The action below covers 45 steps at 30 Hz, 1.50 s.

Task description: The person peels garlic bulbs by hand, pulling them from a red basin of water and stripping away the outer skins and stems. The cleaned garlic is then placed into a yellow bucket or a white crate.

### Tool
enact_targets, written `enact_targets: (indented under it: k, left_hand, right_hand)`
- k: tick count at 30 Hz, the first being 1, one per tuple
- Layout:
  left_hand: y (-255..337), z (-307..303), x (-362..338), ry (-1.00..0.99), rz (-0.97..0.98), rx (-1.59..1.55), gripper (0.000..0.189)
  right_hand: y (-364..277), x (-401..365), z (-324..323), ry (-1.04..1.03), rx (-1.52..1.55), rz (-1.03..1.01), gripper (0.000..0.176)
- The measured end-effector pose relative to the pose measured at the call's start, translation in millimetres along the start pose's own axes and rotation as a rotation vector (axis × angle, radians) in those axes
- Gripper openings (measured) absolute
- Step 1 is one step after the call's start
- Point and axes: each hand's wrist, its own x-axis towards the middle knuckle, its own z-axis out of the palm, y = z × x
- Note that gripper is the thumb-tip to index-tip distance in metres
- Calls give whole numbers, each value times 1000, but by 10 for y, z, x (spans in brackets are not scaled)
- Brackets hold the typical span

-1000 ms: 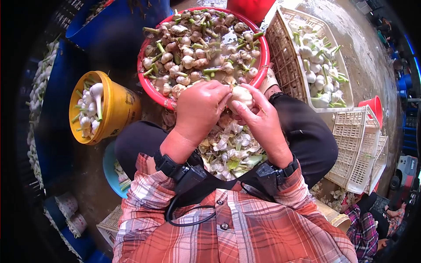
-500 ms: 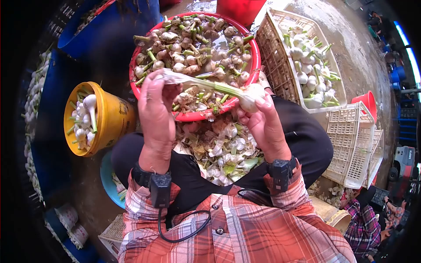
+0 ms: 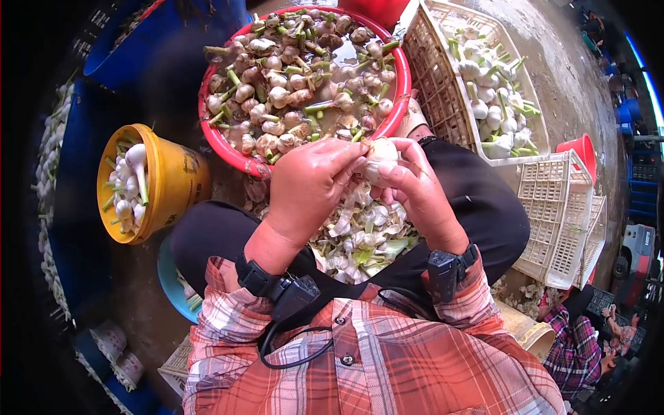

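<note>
both hands closed on one garlic bulb above the peel heap

nearest the camera is the person's orange plaid shirt (image 3: 387, 360), with a black device strapped to each wrist and a cable looping down from the left one. just beyond, the left hand (image 3: 311, 183) and the right hand (image 3: 415, 194) meet over the lap. the right hand cups a pale garlic bulb (image 3: 380, 153) from below and behind, fingers curled round it. the left hand is bent in from the other side, its fingertips pinched onto the bulb's near face. neither hand is open, and both have hold of the same bulb. the bulb sits between the two sets of fingertips, just in front of the near rim of the red basin (image 3: 223, 144).

under the hands, between the dark-trousered knees, lies a heap of garlic skins (image 3: 360, 238), whitish with some green. the red basin behind holds water and many unpeeled bulbs with green stalk stubs.

to the left stands a yellow bucket (image 3: 176, 180) of clean white bulbs, with a blue stool (image 3: 169, 270) partly hidden by the knee. to the right, a white slatted crate (image 3: 443, 90) holds more clean white bulbs. empty white crates (image 3: 560, 221) are stacked nearer on that side. at the lower right edge another person's plaid sleeve (image 3: 574, 360) shows.
</note>
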Motion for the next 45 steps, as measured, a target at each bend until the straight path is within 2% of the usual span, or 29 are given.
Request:
enact_targets:
  k: [3,10,13,16,20,24,28,30,38,40,41,42,44,45]
  left_hand:
    - [13,-7,-16,-34,-106,-5,15]
    - [11,43,4,-46,-78,154,13]
    - [-19,-33,25,-94,-250,-142,16]
    - [5,-81,-9,-105,-231,-172,19]
    - [42,-73,-32,-135,-193,-43,19]
    - [38,5,-28,-43,-75,5,17]
    - [31,8,-38,-74,-146,-45,15]
    - [15,5,-54,-96,-111,1,15]
    - [14,70,2,-49,-66,110,14]
    - [-52,60,-3,-114,-290,-167,16]
    - [-188,106,-43,-181,-447,-474,21]
    - [-177,83,-43,-174,-449,-469,21]
    - [-147,41,-6,-90,-731,-904,25]
    - [-156,35,19,-49,-701,-898,33]
  right_hand:
    - [13,-3,20,-19,-7,14,53]
    - [-18,-13,22,-53,-79,58,53]
    - [-38,-39,19,-73,15,52,52]
    - [-37,-9,-14,-59,65,45,51]
    - [-33,-17,1,-56,-28,46,50]
    - [-25,4,-46,-52,-51,45,56]
    - [-19,-7,-71,-73,21,85,55]
    - [3,-10,-56,-62,-5,80,50]
    - [-27,-47,-43,-80,-23,125,51]
    - [-47,-84,6,-146,26,-66,52]
    - [-33,-75,-45,-236,-34,-162,62]
    - [-35,-46,-50,-245,-33,-163,62]
    - [-56,8,-60,-303,-98,-316,73]
    - [-58,34,-46,-298,-14,-258,78]
